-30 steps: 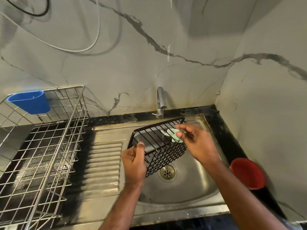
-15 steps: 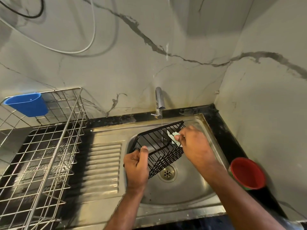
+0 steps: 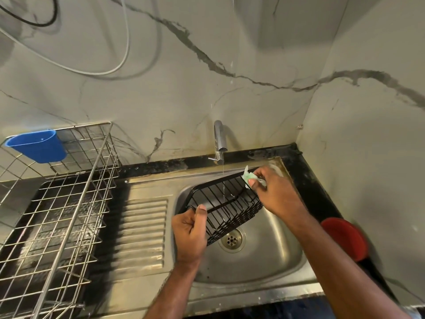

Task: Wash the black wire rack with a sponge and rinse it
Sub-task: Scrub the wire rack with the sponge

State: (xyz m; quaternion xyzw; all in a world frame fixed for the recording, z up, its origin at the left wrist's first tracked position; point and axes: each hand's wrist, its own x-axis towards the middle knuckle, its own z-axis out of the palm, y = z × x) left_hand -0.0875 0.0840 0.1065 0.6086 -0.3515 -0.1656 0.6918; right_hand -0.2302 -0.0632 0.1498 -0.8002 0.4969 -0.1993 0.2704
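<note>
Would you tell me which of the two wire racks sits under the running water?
The black wire rack, held over the sink; the silver rack stands dry.

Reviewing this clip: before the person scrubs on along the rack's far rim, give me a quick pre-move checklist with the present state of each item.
1. Black wire rack held firm: ok, the left hand grips its near corner.
2. Sponge in hand: ok, the right hand pinches the green sponge at the rack's far rim.
3. Water running: ok, a thin stream falls from the tap through the rack.
4. Rack over the sink: ok, held tilted above the basin.
5. Drain unblocked: ok, the strainer shows bare.
6. Soap on the sponge: cannot tell.
</note>
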